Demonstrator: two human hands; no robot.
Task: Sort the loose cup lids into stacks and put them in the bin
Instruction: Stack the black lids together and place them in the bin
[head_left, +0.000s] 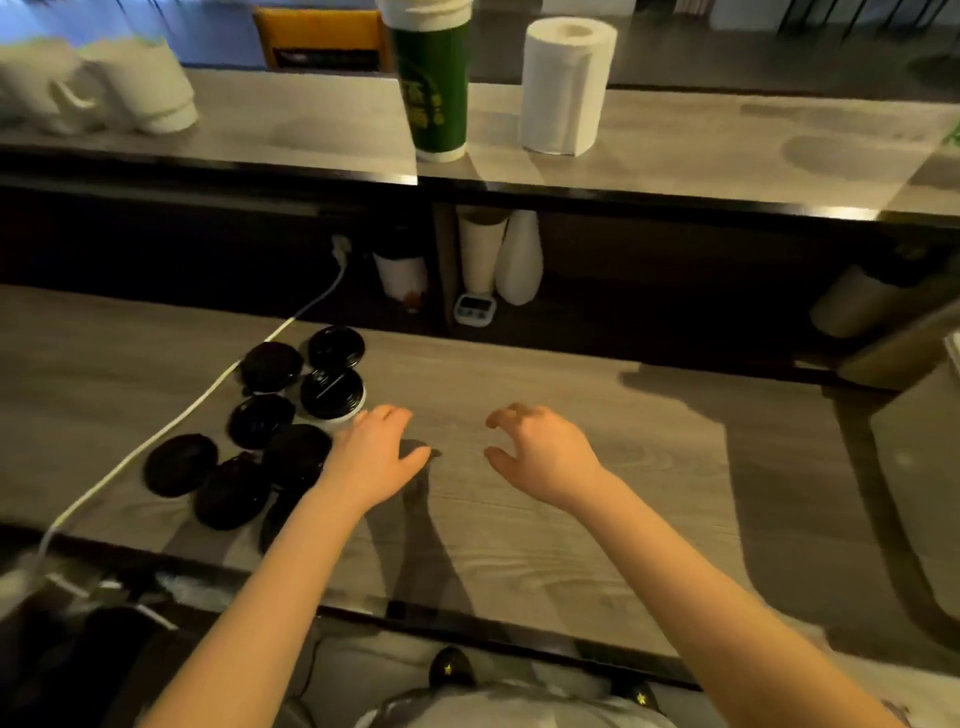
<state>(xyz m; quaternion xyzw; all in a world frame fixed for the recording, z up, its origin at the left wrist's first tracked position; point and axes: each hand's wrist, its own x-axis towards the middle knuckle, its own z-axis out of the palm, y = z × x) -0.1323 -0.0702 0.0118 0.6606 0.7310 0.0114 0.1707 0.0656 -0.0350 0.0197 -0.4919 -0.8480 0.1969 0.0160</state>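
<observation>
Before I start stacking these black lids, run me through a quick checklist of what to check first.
1. Free left hand: ok, it is open, holds nothing and sits right beside the black lids.
2. Free right hand: ok, fingers loosely curled over the counter, holding nothing.
3. Reach: ok, the black lids lie just left of the left hand.
4. Stacking: not ok, most lie singly, spread out.
5. Room around the white cable: not ok, it runs along the cluster's left edge.
6. Place of the bin: cannot tell, none shows in view.
</observation>
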